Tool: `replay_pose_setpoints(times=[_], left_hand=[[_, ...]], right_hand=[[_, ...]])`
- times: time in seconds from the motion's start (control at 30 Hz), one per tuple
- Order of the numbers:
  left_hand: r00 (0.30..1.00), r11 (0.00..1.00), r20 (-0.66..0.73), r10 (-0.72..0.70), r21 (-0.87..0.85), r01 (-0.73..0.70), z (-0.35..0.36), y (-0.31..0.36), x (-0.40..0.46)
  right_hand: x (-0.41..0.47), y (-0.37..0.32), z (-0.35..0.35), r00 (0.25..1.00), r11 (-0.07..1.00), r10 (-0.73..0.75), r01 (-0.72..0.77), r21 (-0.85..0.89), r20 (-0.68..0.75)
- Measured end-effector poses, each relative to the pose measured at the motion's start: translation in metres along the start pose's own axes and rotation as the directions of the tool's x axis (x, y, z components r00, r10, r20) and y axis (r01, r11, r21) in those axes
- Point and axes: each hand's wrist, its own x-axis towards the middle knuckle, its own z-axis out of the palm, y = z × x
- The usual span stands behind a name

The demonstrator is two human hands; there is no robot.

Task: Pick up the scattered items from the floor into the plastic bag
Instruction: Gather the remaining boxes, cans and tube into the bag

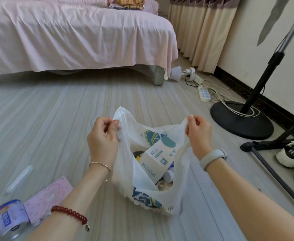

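Now both hands (102, 141) (197, 134) hold plastic bag (160, 193) open.

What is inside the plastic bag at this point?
Inside the plastic bag held open by the left hand and right hand: a white wipes pack, a small white bottle, something yellow. Items beneath are covered.

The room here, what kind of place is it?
Most likely a bedroom in a home: a bed draped in a pink sheet, long curtains along the wall, and shoes beside a standing fan's base on the floor.
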Motion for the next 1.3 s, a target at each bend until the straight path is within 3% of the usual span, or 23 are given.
replay_pose_setpoints(times=[0.1,0.17,0.23,0.37,0.63,0.8,0.9,1.0,1.13,1.3], left_hand=[[0.997,0.996,-0.007,-0.078,0.040,0.078,-0.002,-0.016,0.007],[0.990,0.987,0.032,-0.138,0.094,0.134,0.000,-0.026,0.009],[0.984,0.974,0.070,-0.161,0.170,0.148,0.004,-0.037,0.006],[0.976,0.944,0.089,-0.200,0.285,0.167,0.005,-0.052,-0.005],[0.966,0.870,0.188,-0.175,0.489,0.063,-0.004,-0.052,-0.004],[0.935,0.861,0.348,-0.059,0.491,-0.129,-0.021,-0.043,-0.002],[0.943,0.828,0.333,0.015,0.524,-0.199,-0.042,-0.036,0.007],[0.964,0.772,0.264,0.045,0.603,-0.201,-0.071,-0.039,0.022],[0.982,0.676,0.184,-0.051,0.730,-0.102,-0.122,-0.064,0.032],[0.973,0.589,0.089,-0.211,0.807,0.054,-0.209,-0.117,-0.003]], right_hand=[[0.005,-0.002,0.009,0.970,0.952,0.170,-0.207,0.227,0.172],[0.004,0.002,0.013,0.956,0.971,0.176,-0.208,0.116,0.235],[-0.001,0.012,0.011,0.973,0.983,0.100,-0.065,-0.169,0.206],[-0.016,0.038,-0.002,0.966,0.811,-0.065,0.198,-0.550,0.252],[-0.035,0.037,0.014,0.877,0.493,-0.287,0.480,-0.725,0.386],[-0.060,0.025,0.035,0.739,0.528,-0.484,0.673,-0.518,0.468],[-0.071,0.005,0.050,0.630,0.530,-0.641,0.776,-0.342,0.438],[-0.091,-0.018,0.076,0.513,0.467,-0.755,0.858,-0.216,0.407],[-0.132,-0.022,0.125,0.382,0.382,-0.750,0.917,-0.118,0.540],[-0.191,0.012,0.184,0.225,0.364,-0.592,0.931,0.007,0.774]])
